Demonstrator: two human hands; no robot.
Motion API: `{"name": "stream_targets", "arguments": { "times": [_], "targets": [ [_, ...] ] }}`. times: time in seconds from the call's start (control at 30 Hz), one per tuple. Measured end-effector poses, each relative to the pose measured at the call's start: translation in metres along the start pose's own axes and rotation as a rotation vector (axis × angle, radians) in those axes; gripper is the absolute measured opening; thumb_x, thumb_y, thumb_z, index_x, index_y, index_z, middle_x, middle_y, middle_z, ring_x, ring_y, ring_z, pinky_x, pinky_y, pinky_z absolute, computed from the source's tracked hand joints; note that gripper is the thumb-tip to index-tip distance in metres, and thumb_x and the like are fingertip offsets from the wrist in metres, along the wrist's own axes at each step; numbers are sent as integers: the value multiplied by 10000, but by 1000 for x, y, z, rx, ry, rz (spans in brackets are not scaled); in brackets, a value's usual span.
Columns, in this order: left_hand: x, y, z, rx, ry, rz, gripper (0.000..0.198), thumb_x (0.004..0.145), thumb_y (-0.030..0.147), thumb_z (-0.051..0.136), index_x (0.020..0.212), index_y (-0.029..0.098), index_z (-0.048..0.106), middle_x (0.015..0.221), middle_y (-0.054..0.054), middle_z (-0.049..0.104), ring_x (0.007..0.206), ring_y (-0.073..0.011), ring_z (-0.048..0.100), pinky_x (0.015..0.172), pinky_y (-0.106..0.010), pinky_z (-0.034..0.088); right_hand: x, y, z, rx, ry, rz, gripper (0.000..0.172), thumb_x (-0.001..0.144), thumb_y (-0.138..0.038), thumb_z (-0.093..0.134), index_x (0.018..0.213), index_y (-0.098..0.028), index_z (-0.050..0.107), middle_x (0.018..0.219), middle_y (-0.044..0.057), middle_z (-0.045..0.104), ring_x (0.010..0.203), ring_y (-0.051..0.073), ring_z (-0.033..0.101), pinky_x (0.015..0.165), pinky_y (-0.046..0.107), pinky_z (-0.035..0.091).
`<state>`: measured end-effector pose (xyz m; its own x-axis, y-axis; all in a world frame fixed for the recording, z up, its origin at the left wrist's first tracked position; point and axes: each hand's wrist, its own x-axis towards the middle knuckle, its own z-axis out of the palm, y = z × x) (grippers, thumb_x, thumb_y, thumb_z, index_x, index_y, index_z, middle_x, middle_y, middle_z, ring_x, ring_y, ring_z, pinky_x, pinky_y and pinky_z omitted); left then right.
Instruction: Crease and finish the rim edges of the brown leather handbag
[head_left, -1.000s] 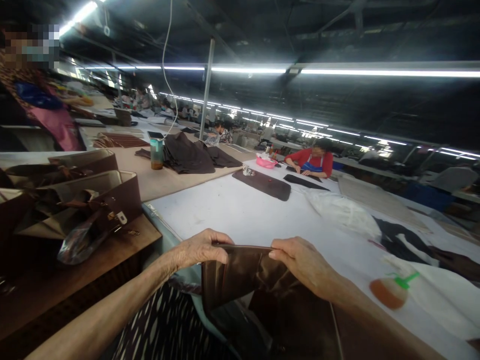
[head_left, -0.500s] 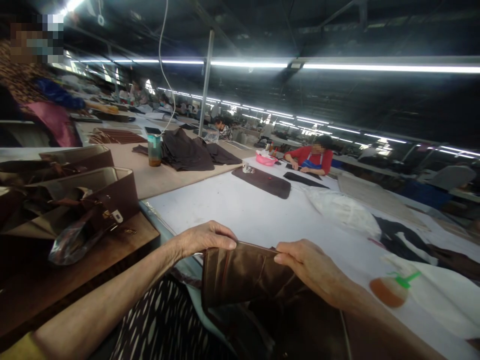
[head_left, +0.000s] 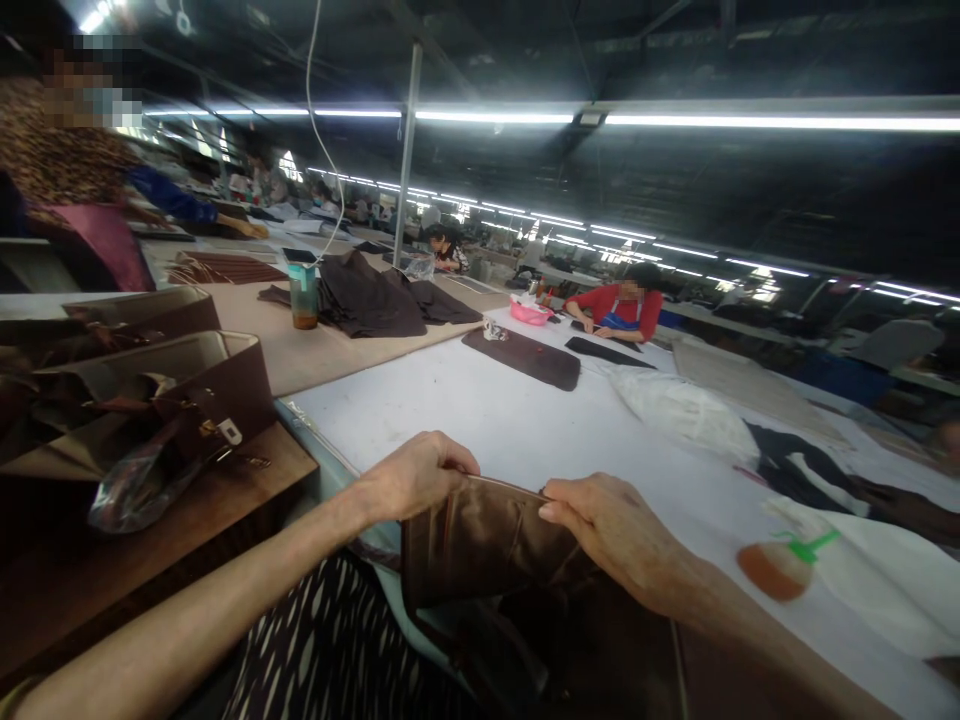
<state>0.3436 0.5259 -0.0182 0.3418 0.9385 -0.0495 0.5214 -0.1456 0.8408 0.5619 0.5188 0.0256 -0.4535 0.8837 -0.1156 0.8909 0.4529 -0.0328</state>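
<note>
A brown bag (head_left: 487,550) with a lighter brown lining is held open-side up at the near edge of the white table. My left hand (head_left: 424,475) pinches its top rim at the left, fingers closed. Farther right along the same rim, my right hand (head_left: 600,515) grips the edge between thumb and fingers. The bag's lower part lies in dark shadow near my patterned clothing, and its underside is hidden.
Brown bags (head_left: 232,385) stand on a wooden surface at left. On the white table (head_left: 390,400) lie a dark panel (head_left: 521,360) and a green-capped orange bottle (head_left: 780,568). A jar (head_left: 303,295) stands beside dark fabric (head_left: 367,295). A person in red (head_left: 649,310) works beyond.
My left hand has rolled slightly over the rim, its thumb now less visible. The person at far left has moved an arm rightward. The view has shifted slightly.
</note>
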Motion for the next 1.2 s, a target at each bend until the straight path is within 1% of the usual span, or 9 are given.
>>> {"name": "stream_targets", "arguments": {
  "times": [0.1,0.2,0.3,0.47,0.53,0.63,0.83,1.07,1.2],
  "targets": [
    [-5,13,17,356,183,126,365,621,81,417,835,219,678,815,-25,657,804,-189,563,719,-268,387,-2,3,-3,85,11,-47,270,853,-279,411,605,-174,435,575,-21,462,573,113,401,564,232,249],
    [-3,19,30,465,216,200,394,599,54,384,826,230,654,842,-17,652,824,-195,561,743,-286,386,-8,7,-5,233,-30,-47,278,824,-277,436,575,-167,378,547,-42,392,544,93,358,537,218,234],
    [4,14,33,384,178,229,374,608,62,365,803,214,646,818,-4,649,814,-180,553,760,-275,386,-11,10,-3,361,-92,-47,293,804,-278,448,558,-166,335,525,-52,316,526,85,323,519,211,226],
    [9,10,18,49,-140,153,328,642,120,391,824,161,662,711,11,615,641,-126,513,569,-193,371,-12,12,6,338,-43,-121,285,811,-262,442,558,-164,353,533,-54,351,534,87,326,546,215,242],
    [8,12,11,-14,-191,114,276,697,206,437,831,142,669,654,12,579,583,-112,461,526,-191,339,-13,11,8,294,-18,-133,290,821,-276,439,561,-166,370,543,-50,389,541,92,349,553,218,247],
    [7,13,7,-72,-200,89,294,730,332,485,789,115,674,576,19,505,537,-96,384,502,-194,301,-14,9,9,253,-4,-141,287,826,-279,436,567,-168,384,549,-45,414,546,95,367,559,219,246],
    [9,4,21,-56,-153,63,275,730,346,481,697,118,632,531,36,406,495,-82,319,443,-199,228,-14,6,12,224,7,-151,284,819,-269,441,565,-164,372,555,-40,419,558,95,370,558,218,231],
    [3,-2,33,42,-36,79,272,759,326,426,701,140,616,558,25,452,518,-97,374,467,-194,283,-17,1,10,221,-9,-113,270,824,-270,433,577,-165,404,566,-32,411,563,100,348,554,221,232],
    [-5,0,31,-30,-76,120,304,780,360,432,701,134,620,560,26,432,526,-92,352,491,-192,291,-19,-1,5,331,-61,-85,304,830,-318,424,570,-163,396,573,-38,405,557,94,344,536,209,250]
  ]
}}
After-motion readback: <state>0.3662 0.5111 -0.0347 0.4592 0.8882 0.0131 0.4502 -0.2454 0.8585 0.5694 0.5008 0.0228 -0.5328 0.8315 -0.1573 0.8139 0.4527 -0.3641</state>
